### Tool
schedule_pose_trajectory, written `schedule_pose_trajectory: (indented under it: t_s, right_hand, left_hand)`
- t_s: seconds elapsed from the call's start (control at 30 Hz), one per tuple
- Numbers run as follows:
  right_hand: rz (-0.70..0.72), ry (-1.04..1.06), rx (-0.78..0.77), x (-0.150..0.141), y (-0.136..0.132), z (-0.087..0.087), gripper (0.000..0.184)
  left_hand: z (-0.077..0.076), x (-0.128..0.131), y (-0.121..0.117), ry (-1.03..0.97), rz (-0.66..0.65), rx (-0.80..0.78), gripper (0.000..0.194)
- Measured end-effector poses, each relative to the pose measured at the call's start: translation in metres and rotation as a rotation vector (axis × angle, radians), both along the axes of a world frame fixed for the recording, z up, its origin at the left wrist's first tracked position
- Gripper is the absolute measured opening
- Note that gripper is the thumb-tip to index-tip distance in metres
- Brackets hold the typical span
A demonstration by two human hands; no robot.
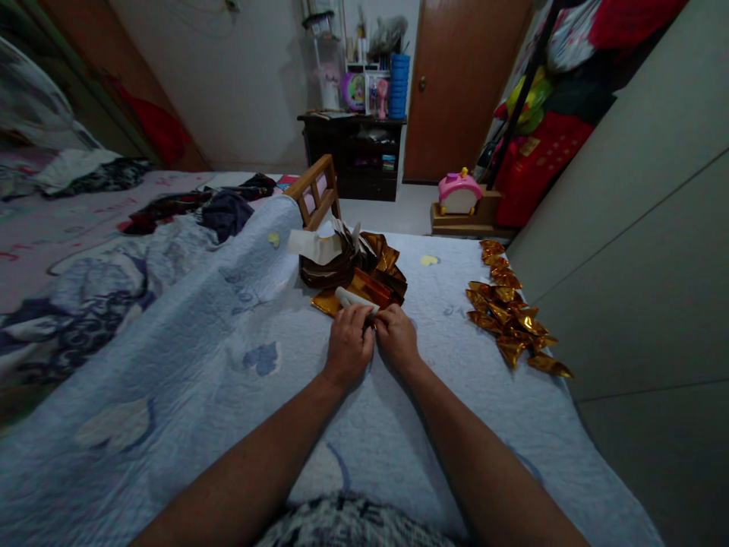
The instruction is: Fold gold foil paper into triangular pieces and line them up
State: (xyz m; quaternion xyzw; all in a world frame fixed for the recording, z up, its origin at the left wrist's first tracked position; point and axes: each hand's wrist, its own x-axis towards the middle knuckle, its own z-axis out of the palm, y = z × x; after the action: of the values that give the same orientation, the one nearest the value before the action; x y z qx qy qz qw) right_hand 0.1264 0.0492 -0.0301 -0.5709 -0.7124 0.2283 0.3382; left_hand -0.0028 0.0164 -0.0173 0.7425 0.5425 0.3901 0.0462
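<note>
My left hand (348, 342) and my right hand (395, 336) rest close together on a pale blue quilt (239, 349), fingers pinched on a small folded paper piece (354, 298) whose white side pokes out above my left fingers. Just beyond my hands lies a loose pile of gold foil sheets (370, 285) with some white-backed sheets on top. To the right, a row of several folded gold foil pieces (512, 308) runs along the quilt's edge.
A small wooden chair back (314, 191) stands behind the pile. Crumpled dark clothes (222, 207) lie on the bed at left. A grey wardrobe wall (638, 251) borders the right. A pink toy (459, 191), dark desk (356, 152) and brown door (461, 83) stand farther back.
</note>
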Motion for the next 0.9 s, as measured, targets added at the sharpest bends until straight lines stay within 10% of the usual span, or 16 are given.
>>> schedule_pose_trajectory:
  t_s: [0.9]
  right_hand:
    - [-0.009,0.216,0.079,0.0067,-0.0023,-0.0004,0.011]
  left_hand:
    - [0.0001,-0.0023,0.0006,0.122,0.065,0.022,0.022]
